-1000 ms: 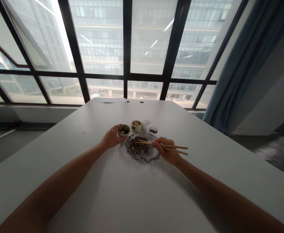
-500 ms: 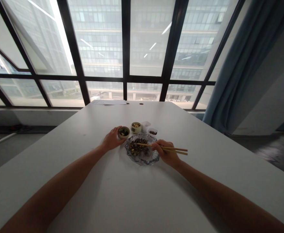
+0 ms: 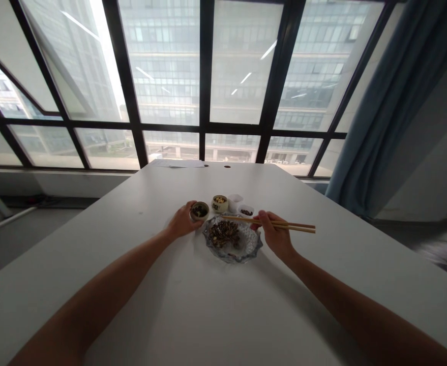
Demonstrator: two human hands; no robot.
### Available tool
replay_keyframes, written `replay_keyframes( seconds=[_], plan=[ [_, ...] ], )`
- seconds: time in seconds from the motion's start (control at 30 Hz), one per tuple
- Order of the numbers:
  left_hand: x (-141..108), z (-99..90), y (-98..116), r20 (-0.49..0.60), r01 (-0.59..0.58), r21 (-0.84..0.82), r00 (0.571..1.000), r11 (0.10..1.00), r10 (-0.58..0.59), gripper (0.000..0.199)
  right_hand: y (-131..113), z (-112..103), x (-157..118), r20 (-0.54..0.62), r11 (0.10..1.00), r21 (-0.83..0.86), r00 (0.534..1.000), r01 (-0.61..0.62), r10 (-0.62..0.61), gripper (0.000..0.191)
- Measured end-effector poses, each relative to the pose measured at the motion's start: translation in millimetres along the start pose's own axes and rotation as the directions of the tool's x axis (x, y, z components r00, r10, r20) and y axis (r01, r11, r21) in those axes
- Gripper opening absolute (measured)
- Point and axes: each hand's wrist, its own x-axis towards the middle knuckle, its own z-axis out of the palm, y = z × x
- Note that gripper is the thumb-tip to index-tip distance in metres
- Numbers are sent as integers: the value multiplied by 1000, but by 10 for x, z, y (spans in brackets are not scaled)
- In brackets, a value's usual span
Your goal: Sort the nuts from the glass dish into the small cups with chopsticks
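Observation:
My left hand (image 3: 184, 220) is wrapped round the left side of a small round cup (image 3: 200, 217) with dark bits in it. A pair of wooden chopsticks (image 3: 290, 225) is held in my right hand (image 3: 274, 234), their tips pointing left over the far rim of a clear glass bowl (image 3: 251, 252). Brown seed-like pieces (image 3: 224, 233) are heaped in the left part of this bowl. I cannot make out anything between the chopstick tips. Behind the bowl stands a second small cup (image 3: 219, 205) with pale yellowish pieces.
A white dish with dark pieces (image 3: 246, 210) and another white dish (image 3: 235, 202) stand behind the glass bowl. Papers (image 3: 177, 163) lie at the table's far edge, near two small dark round spots. Windows and a blue curtain (image 3: 376, 112) lie beyond the white table (image 3: 192, 315).
The chopsticks have risen from the brown pieces to the bowl's far rim, lying closer together. My right hand has moved up with them. The whole view has shifted slightly.

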Motion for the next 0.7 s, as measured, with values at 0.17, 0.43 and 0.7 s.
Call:
replay_keyframes(
  seconds=[0.17,0.43,0.7],
  plan=[
    [-15,1,-4,-43,-70,-26,997,997,69,66,-266,230,129,171,980,-100,973,174,-156,53],
    [-23,23,-6,-53,-78,-54,996,996,75,70,-229,613,424,449,866,-202,829,457,-332,48],
    [-13,15,12,-41,-31,-39,999,999,29,68,-270,110,536,206,995,-51,975,91,-78,64]
  ],
)
